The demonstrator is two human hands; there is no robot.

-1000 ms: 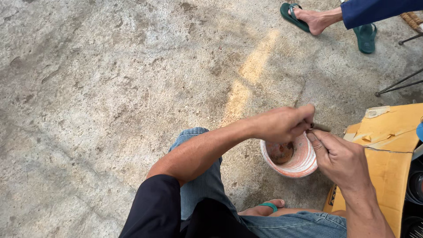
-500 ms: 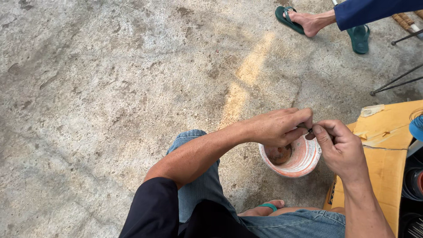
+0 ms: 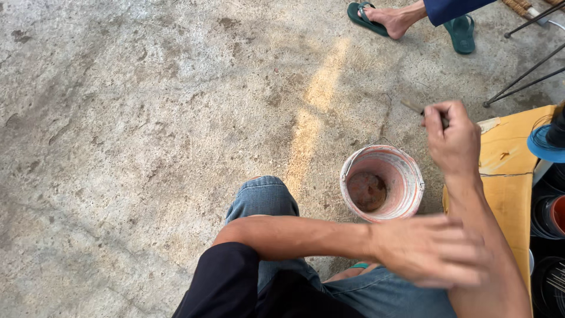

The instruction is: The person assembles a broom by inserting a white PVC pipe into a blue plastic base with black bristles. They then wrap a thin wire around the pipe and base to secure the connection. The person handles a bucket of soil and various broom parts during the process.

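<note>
A small pinkish-white bucket (image 3: 404,172) stands on the concrete floor in front of my knee (image 3: 263,197), with brown residue at its bottom. My right hand (image 3: 452,140) is raised just above and to the right of the bucket, shut on a thin dark stick (image 3: 413,106) that pokes out to the left of my fingers. My left hand (image 3: 434,249) hangs blurred below the bucket, against my right forearm, fingers stretched out and holding nothing.
A yellow cardboard box (image 3: 505,171) lies right of the bucket, with dark round containers (image 3: 550,219) and a blue disc (image 3: 542,145) beyond it. Another person's feet in green flip-flops (image 3: 462,32) are at the top right, beside thin metal legs (image 3: 524,76).
Both hands were pinched together over the bucket. Now they have parted: my right hand has risen with the stick, and my left hand has dropped back toward my lap.
</note>
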